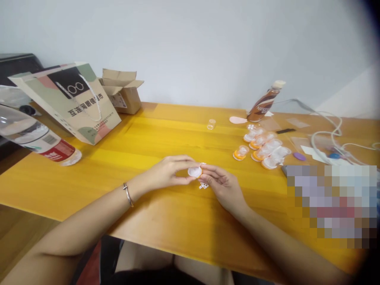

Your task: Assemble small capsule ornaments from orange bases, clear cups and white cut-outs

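Observation:
Between my two hands, above the middle of the yellow wooden table, is a small round white cap with an orange edge (194, 171). My left hand (172, 172) grips its left side between thumb and fingers; a bracelet is on that wrist. My right hand (221, 183) pinches the right side of the same cap. Just below the fingertips, a small white cut-out piece (203, 185) lies on the table. To the right stand several clear cups with orange rims (263, 144), with a single similar one (240, 152) apart from them. A clear little cup (211, 124) stands farther back.
A paper bag (86, 107), a large bottle (47, 142) and an open cardboard box (127, 97) are on the left. At the back right are a brown drink bottle (264, 103), a pink oval (238, 120), a purple disc (299, 156) and white cables (337, 130).

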The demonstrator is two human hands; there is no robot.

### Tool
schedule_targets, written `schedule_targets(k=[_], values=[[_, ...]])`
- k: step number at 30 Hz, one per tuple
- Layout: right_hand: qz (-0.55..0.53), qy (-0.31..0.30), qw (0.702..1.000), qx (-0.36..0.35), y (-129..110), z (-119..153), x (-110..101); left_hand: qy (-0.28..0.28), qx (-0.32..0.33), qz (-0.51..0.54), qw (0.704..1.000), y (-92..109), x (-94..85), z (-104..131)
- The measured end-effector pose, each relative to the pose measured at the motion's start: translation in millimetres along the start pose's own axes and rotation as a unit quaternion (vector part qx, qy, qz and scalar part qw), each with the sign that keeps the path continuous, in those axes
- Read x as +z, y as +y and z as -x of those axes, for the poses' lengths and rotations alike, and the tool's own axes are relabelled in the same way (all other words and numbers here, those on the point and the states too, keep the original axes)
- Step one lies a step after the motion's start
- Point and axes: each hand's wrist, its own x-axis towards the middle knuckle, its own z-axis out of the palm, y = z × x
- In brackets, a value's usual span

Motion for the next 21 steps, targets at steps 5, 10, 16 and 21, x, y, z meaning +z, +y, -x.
schedule_targets(k=[5, 10, 16, 21], values=[[0.022, -0.036, 0.999, 0.006, 0, -1, -4, -0.014, -0.010, -0.051, 0.999, 1, 1.5, 1], [0.314, -0.005, 0.947, -0.068, -16, -11, -25, -0.124, 0.020, -0.102, 0.987, 2, 7.5, 4], [0.544, -0.074, 0.835, -0.041, -26, -10, -36, -0.170, 0.028, -0.141, 0.975, 5, 11.5, 9], [0.538, -0.150, 0.827, -0.060, -18, -11, -37, -0.173, 0.032, -0.110, 0.978, 8, 2.8, 8]])
